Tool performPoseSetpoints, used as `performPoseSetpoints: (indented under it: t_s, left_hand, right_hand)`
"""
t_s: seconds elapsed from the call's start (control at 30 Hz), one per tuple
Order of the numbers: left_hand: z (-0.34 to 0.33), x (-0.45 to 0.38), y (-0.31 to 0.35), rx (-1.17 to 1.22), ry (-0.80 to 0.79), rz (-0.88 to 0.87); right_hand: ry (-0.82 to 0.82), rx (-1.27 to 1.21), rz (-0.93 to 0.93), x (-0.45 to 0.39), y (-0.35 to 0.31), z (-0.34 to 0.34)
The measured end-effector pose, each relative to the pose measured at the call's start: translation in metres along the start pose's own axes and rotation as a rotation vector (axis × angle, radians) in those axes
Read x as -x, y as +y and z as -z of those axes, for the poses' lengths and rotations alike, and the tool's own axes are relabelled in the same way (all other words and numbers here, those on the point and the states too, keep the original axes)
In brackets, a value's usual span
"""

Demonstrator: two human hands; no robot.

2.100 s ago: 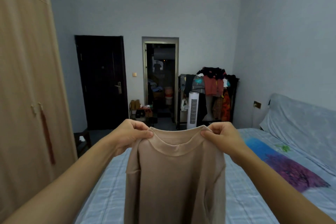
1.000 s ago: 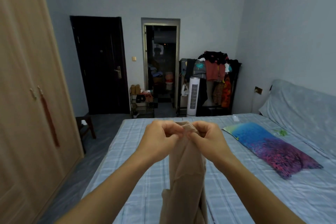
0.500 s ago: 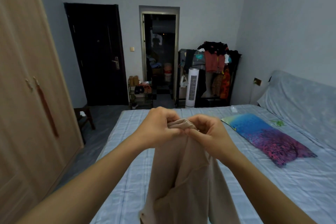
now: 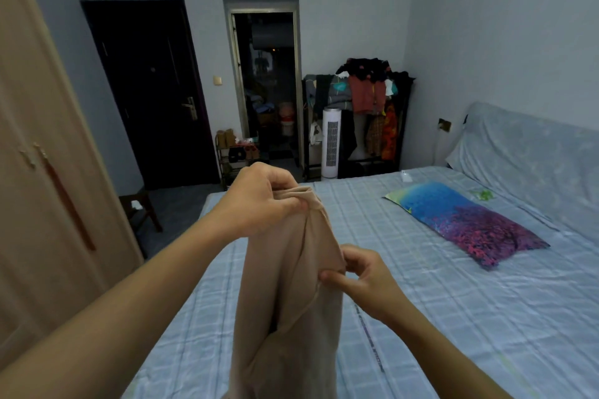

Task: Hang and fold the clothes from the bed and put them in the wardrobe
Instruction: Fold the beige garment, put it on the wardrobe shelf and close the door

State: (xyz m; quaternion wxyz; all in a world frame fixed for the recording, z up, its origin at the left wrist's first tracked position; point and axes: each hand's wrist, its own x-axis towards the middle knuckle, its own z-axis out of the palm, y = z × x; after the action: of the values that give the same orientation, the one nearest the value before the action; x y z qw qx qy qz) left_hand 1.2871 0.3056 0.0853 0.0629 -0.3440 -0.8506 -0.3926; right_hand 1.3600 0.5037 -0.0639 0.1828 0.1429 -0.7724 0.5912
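In the middle of the frame a beige shirt (image 4: pixel 291 295) hangs doubled lengthwise above the bed (image 4: pixel 437 317). The left hand (image 4: pixel 259 201) grips its top end, at the collar, with fingers curled round the cloth. The right hand (image 4: pixel 363 278), lower and to the right, pinches the shirt's edge between thumb and forefinger; it is perhaps a shoulder seam, the folds hide it. The wardrobe (image 4: pixel 39 172) fills the left side, doors closed. A colourful pillow (image 4: pixel 466 220) lies at right.

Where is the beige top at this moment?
In the head view the beige top hangs low in the centre over the bed, its collar held by the left hand and a lower edge pinched by the right hand.
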Motion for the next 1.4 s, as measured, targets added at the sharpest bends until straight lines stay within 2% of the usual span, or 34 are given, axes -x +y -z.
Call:
performPoseSetpoints:
  t_s: [0.13,0.3,0.47,0.6,0.7,0.77,0.83,0.97,1.17,1.4]
  left_hand:
    - [0.009,0.005,-0.005,-0.011,0.008,-0.007]
    - [0.023,0.012,-0.019,0.006,0.012,0.014]
    - [0.028,0.015,-0.027,0.093,-0.014,-0.014]
    - [0.026,0.012,-0.023,0.141,0.026,-0.006]
    - [0.025,0.005,-0.012,0.191,0.034,-0.005]
    - [0.023,0.001,-0.003,0.177,0.019,-0.017]
    - [0.021,-0.002,0.003,0.159,0.003,-0.027]
    - [0.018,-0.002,0.002,0.082,-0.016,-0.024]
    - [0.024,0.009,-0.030,0.028,0.012,0.023]
    - [0.026,0.021,-0.059,0.066,0.081,0.081]
  right_hand:
    - [-0.004,-0.227,-0.077,0.001,0.007,0.001]
    - [0.104,-0.247,-0.060,-0.007,0.007,0.009]
    - [0.215,-0.147,0.003,-0.025,-0.012,0.031]
    - [0.255,-0.092,0.072,-0.043,-0.028,0.051]
    - [0.132,-0.057,0.041,-0.037,-0.029,0.063]
    - [-0.022,0.007,-0.052,-0.022,-0.011,0.067]
    - [-0.086,0.126,-0.165,-0.002,0.020,0.062]
    - [-0.011,0.164,-0.280,0.029,0.070,0.040]
    - [0.163,0.213,-0.230,0.020,0.063,0.038]
    - [0.172,0.519,-0.133,0.006,0.072,0.049]
